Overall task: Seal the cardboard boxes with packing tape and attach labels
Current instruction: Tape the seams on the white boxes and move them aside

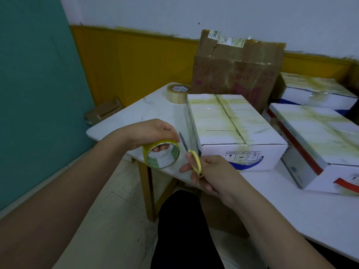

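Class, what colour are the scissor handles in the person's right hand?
Yellow scissor handles, seen in the head view.

A white cardboard box [233, 131], flaps closed under yellowed tape, lies on the tabletop [147, 111], right of a yellow tape roll [162, 154] held on edge.

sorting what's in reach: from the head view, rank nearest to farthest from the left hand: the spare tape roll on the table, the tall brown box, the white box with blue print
From the left hand:
1. White box with blue print, just to its right on the table.
2. Spare tape roll, farther back near the table's far corner.
3. Tall brown box, behind both, by the wall.
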The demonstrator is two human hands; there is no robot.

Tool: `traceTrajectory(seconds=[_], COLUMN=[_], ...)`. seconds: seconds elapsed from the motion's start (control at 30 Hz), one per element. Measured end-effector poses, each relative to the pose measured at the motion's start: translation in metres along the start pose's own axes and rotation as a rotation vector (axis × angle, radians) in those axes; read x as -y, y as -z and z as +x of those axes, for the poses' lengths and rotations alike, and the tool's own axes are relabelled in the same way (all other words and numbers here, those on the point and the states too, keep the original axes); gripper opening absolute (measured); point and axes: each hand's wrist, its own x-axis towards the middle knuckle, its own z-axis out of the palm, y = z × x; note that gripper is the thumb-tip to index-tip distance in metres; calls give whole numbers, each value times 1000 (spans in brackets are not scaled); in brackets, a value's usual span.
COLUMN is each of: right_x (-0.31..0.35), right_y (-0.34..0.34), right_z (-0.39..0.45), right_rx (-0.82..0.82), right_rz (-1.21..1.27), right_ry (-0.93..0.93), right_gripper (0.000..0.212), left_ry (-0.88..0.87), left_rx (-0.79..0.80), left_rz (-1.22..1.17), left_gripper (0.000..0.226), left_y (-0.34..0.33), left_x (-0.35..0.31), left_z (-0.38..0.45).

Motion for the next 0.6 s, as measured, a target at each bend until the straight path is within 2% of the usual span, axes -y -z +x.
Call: traceTrajectory(seconds=[0.13,0.27,0.3,0.43,0.53,0.6], right_x=[9,24,27,44,54,60], right_y=[-10,-13,-11,9,28,42], right_z=[0,-6,-7,-11,-10,-6], right_rx=[56,175,170,15,-209,-296], right_rz=[-58,20,56,105,-152,-269], right_ry=[-12,-67,-56,64,216,291], right_gripper=[46,79,80,51,44,42], left_ry=[-38,-88,-99,-148,-150,-139], left_rx=[-80,-107,-121,-246,-320,-322], left_rz=[-4,44,52,1,-43,-61], left_gripper=[20,20,20,22,20,20], left_y=[11,14,13,6,3,-2], left_x=[-6,-25,-31,-52,-57,-55], left_z=[-17,-31,-33,-34,-34,-35])
